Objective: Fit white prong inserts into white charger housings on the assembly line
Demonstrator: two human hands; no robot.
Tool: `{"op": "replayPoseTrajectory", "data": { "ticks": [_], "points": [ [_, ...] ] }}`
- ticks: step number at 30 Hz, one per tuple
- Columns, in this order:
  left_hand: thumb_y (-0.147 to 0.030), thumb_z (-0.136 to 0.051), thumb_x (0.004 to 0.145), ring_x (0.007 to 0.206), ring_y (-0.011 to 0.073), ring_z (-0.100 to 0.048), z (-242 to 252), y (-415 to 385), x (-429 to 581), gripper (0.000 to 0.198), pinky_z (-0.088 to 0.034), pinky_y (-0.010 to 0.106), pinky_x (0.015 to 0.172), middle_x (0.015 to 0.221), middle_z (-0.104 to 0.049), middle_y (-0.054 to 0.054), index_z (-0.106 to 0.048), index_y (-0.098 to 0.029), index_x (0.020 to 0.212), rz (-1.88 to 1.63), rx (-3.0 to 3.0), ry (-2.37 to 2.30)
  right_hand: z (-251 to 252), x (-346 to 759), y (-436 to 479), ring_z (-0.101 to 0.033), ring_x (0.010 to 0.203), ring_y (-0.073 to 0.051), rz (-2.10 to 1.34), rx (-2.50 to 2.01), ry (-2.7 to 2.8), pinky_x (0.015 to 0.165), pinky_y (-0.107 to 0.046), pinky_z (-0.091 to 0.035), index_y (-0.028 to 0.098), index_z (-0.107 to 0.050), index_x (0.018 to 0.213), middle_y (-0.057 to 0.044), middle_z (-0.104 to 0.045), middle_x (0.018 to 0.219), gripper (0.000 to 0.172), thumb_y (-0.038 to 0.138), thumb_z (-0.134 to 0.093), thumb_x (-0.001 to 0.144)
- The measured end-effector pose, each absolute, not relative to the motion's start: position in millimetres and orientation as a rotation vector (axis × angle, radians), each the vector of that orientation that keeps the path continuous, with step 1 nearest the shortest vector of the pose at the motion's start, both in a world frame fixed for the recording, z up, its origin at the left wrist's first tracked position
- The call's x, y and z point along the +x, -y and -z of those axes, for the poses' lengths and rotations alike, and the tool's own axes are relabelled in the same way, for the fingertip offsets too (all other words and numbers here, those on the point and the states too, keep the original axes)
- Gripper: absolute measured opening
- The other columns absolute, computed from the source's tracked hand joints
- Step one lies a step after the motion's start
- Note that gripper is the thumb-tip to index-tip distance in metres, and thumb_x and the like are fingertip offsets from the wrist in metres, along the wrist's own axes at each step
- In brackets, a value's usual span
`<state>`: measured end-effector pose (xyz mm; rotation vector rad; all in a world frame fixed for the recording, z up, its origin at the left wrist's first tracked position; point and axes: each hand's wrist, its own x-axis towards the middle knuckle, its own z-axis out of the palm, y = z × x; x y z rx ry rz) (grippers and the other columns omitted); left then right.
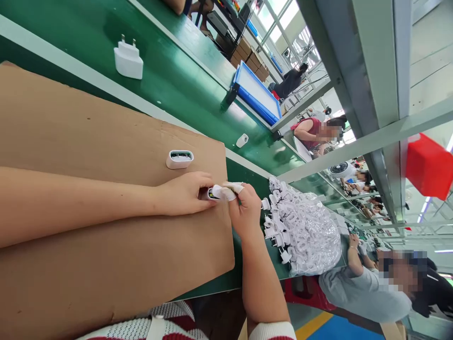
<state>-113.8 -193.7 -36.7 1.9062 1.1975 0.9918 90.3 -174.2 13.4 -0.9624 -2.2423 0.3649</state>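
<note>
My left hand (186, 192) reaches in from the left and is closed around a white charger housing (211, 194), whose open end shows something green inside. White coverings wrap fingertips of my right hand (246, 205). Its fingers pinch a small white plastic piece (218, 191) at the housing's open end; the piece is slightly blurred, and I cannot tell whether it is seated. Close to my left hand, another white charger housing (180, 160) stands on the cardboard sheet (116, 255), open side up, with a green circuit board showing inside.
Right of my hands lies a clear plastic bag (314, 231) heaped with white plug parts, some spilling out. A white two-pin charger (129, 61) and a small white part (242, 140) sit on the green bench surface (177, 85). Beyond are a blue-rimmed tray (256, 94) and co-workers.
</note>
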Motion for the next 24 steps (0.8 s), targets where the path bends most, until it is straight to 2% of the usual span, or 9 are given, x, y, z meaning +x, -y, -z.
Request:
{"op": "replayPoseTrajectory", "data": {
  "ticks": [3, 7, 9, 14, 20, 24],
  "points": [
    [-0.047, -0.064, 0.085, 0.078, 0.0212, -0.062, 31.1, 194.8, -115.9, 0.028, -0.049, 0.031, 0.069, 0.085, -0.063, 0.005, -0.073, -0.021, 0.083, -1.004, 1.888, -1.154, -15.2, 88.1, 177.8, -0.068, 0.103, -0.022, -0.308, -0.928, 2.375, 0.089, -0.034, -0.057, 0.023, -0.075, 0.115, -0.008, -0.075, 0.107, 0.021, 0.025, -0.059, 0.101],
    [-0.044, -0.064, 0.082, 0.077, 0.02, -0.061, 27.3, 194.8, -116.8, 0.027, -0.048, 0.03, 0.068, 0.086, -0.063, 0.005, -0.071, -0.019, 0.078, -0.973, 1.865, -1.14, -21.0, 89.0, 181.0, -0.061, 0.096, -0.023, -0.154, -0.917, 2.523, 0.081, -0.034, -0.054, 0.023, -0.072, 0.121, -0.007, -0.071, 0.104, 0.037, 0.007, -0.055, 0.092],
    [-0.044, -0.063, 0.081, 0.075, 0.0195, -0.06, 27.8, 194.2, -116.4, 0.028, -0.047, 0.03, 0.066, 0.085, -0.063, 0.006, -0.07, -0.018, 0.076, -0.958, 1.855, -1.144, -23.2, 88.4, 181.8, -0.058, 0.095, -0.023, -0.055, -0.907, 2.548, 0.082, -0.035, -0.052, 0.024, -0.072, 0.115, -0.007, -0.07, 0.103, 0.04, 0.002, -0.052, 0.089],
    [-0.046, -0.062, 0.08, 0.074, 0.0193, -0.059, 31.9, 192.2, -114.8, 0.03, -0.044, 0.031, 0.065, 0.085, -0.061, 0.006, -0.069, -0.017, 0.073, -0.951, 1.855, -1.157, -25.2, 83.6, 182.4, -0.053, 0.087, -0.023, 0.036, -0.871, 2.591, 0.077, -0.035, -0.048, 0.022, -0.069, 0.101, -0.007, -0.064, 0.093, 0.031, 0.001, -0.051, 0.087],
    [-0.045, -0.062, 0.08, 0.078, 0.0203, -0.06, 31.7, 191.9, -114.9, 0.029, -0.045, 0.032, 0.068, 0.089, -0.063, 0.007, -0.069, -0.017, 0.075, -0.941, 1.855, -1.136, -32.9, 77.0, 181.9, -0.053, 0.086, -0.022, 0.022, -0.888, 2.681, 0.078, -0.034, -0.044, 0.021, -0.064, 0.088, -0.005, -0.062, 0.088, 0.03, -0.003, -0.049, 0.081],
    [-0.047, -0.062, 0.08, 0.078, 0.0202, -0.06, 29.2, 192.5, -116.1, 0.031, -0.045, 0.032, 0.069, 0.089, -0.062, 0.006, -0.067, -0.017, 0.074, -0.915, 1.84, -1.143, -36.8, 74.8, 174.0, -0.053, 0.08, -0.02, -0.034, -1.007, 2.709, 0.073, -0.032, -0.041, 0.021, -0.062, 0.079, -0.003, -0.059, 0.081, 0.023, 0.0, -0.054, 0.08]
  ]
}}
